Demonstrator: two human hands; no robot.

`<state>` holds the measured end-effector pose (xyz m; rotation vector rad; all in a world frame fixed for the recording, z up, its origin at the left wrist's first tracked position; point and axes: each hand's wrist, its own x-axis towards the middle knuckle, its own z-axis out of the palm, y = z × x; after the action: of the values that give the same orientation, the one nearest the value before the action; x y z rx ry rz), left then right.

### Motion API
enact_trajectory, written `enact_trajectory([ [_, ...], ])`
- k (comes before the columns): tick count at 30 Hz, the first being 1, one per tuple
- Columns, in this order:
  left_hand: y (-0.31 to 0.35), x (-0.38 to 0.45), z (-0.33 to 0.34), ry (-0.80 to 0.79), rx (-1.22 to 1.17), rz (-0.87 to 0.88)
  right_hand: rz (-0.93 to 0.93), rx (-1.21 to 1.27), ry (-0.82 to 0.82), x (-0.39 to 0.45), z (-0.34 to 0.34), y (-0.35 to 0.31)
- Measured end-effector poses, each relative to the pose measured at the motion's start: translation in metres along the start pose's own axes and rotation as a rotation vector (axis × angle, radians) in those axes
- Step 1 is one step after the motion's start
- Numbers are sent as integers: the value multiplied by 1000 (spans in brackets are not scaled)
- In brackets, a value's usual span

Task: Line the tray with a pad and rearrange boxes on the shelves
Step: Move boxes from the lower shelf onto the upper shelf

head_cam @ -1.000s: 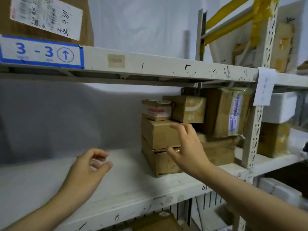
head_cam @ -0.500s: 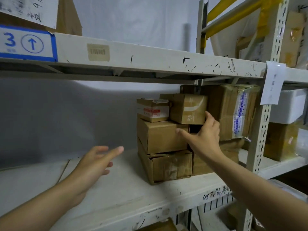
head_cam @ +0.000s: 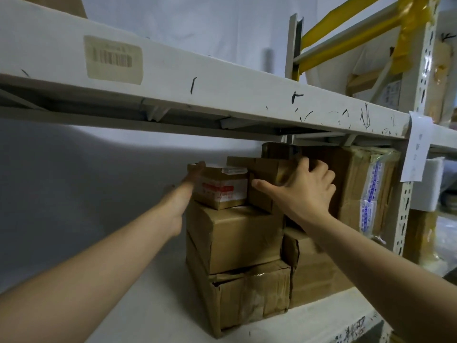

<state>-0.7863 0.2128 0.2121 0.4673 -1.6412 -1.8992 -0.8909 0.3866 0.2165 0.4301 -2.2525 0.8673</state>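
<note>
A small box with a red and white label (head_cam: 222,189) sits on top of a stack of two brown cartons (head_cam: 237,238). My left hand (head_cam: 186,186) lies flat against the small box's left side, fingers straight and reaching its upper corner. Right beside it stands a plain brown box (head_cam: 262,169). My right hand (head_cam: 304,191) holds that box, fingers curled over its top and thumb spread across its front. The hand and box are blurred. No tray or pad is in view.
A large taped carton (head_cam: 358,189) fills the shelf's right end, with another carton (head_cam: 314,273) under my right arm. The white shelf board (head_cam: 148,305) is bare to the left. The upper shelf beam (head_cam: 197,82) hangs low overhead. A perforated upright (head_cam: 405,206) carries a paper note (head_cam: 418,149).
The view has moved closer and lower. My left hand rose from above the bare shelf to the small labelled box's side. My right hand moved up onto the plain brown box.
</note>
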Motion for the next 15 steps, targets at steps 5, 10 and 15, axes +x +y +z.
enact_trajectory([
  [5, 8, 18, 12, -45, -22, -19, -11, 16, 39, 9, 5, 0],
  [10, 8, 47, 15, -97, -23, -19, 13, 137, 63, 15, 17, -7],
  [15, 8, 52, 13, 6, -88, -16, 35, 314, 6, 19, 19, 1],
])
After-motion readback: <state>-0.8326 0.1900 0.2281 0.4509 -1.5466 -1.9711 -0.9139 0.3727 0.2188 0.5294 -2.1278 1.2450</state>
